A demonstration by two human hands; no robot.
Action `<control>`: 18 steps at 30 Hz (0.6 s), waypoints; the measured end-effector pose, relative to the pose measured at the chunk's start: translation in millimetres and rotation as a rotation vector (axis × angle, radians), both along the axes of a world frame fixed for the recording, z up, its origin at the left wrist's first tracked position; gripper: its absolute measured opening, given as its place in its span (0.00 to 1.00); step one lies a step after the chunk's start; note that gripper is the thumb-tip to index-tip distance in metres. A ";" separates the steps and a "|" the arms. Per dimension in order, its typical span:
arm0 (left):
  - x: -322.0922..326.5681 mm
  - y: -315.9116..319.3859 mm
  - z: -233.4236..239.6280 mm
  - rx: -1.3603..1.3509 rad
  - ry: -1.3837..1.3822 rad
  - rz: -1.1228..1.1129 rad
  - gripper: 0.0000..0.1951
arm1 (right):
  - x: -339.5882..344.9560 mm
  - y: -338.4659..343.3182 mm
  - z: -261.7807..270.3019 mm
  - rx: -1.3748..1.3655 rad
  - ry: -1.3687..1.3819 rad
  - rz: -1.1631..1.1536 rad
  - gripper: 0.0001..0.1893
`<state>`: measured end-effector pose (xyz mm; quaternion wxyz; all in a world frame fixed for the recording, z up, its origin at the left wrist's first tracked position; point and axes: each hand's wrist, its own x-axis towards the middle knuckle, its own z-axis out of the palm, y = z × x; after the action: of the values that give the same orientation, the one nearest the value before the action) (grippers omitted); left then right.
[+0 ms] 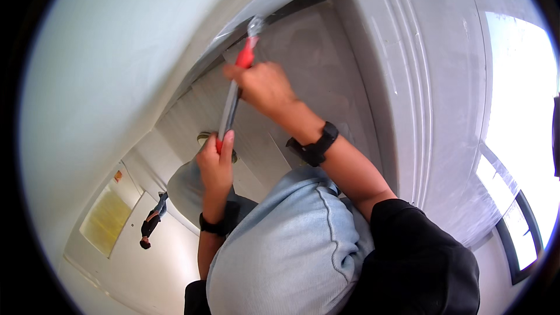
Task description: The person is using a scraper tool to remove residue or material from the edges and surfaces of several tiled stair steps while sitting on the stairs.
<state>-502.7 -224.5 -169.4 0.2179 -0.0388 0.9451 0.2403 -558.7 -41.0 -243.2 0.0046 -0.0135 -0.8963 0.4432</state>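
My right hand (264, 85) grips the upper part of a long hand tool (228, 109) with a silver-grey shaft and red parts. Lower down, my left hand (216, 164) is closed around its red end, thumb along the shaft. The tool's shiny, pale head (255, 26) is blurred, so I cannot tell its exact kind. It lies at or near a dark strip (302, 4) along the foot of the pale wall; contact is unclear. Black bands circle both my wrists.
A pale wall (109, 52) rises close on the left. To the right, a grey ledge (407, 96) with raised lines runs beside a bright window (516, 83). My jeans-clad knee (280, 236) is below my arms. Another person (153, 221) stands far off at lower left.
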 end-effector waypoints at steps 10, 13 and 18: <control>-27.7 -27.0 21.8 -0.082 0.038 -0.016 0.20 | -21.8 -33.4 13.7 0.005 0.046 0.101 0.10; -26.5 -9.3 0.1 0.028 0.051 -0.068 0.20 | -21.2 -4.4 5.2 0.030 -0.007 0.018 0.13; -26.4 -43.3 9.5 -0.042 0.132 -0.014 0.20 | -31.1 -47.0 13.4 0.024 -0.009 0.127 0.12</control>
<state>-529.1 -267.8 -159.9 0.1558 -0.0206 0.9626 0.2209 -589.8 -87.9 -229.8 -0.0274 0.0414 -0.9007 0.4317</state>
